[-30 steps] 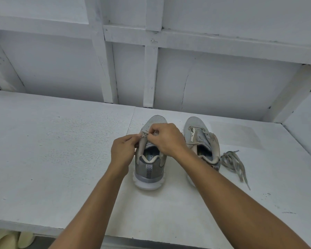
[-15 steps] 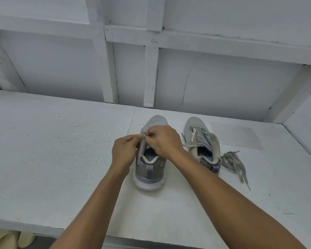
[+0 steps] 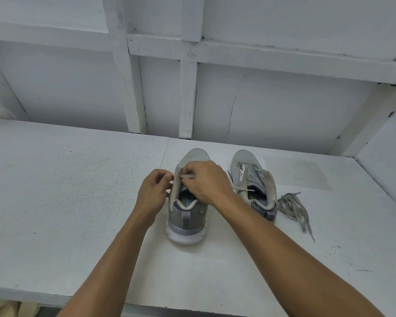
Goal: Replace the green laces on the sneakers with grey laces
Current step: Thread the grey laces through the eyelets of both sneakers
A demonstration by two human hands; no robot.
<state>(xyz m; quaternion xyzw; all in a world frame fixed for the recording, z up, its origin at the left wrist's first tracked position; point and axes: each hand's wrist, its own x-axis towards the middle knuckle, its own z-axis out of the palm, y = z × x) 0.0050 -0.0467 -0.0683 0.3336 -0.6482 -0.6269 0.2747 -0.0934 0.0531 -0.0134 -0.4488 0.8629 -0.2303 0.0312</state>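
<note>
— Over the left sneaker [image 3: 188, 216], what's held?
— My left hand [image 3: 152, 195] and right hand [image 3: 207, 181] both pinch a lace [image 3: 187, 177] stretched across its opening. The other sneaker [image 3: 253, 179] stands just beside; loose laces [image 3: 293, 207] lie right of it on the counter [image 3: 78, 191].

Left hand [image 3: 152, 197] and right hand [image 3: 206, 183] pinch a lace [image 3: 188, 177] — over one sneaker [image 3: 188, 217].

Your arms show uncovered all the way: bare left forearm [image 3: 110, 259] and bare right forearm [image 3: 284, 252], from bottom frame edge to wrists, then bare left hand [image 3: 152, 195] and bare right hand [image 3: 206, 181]. Finger detail too small to tell.
</note>
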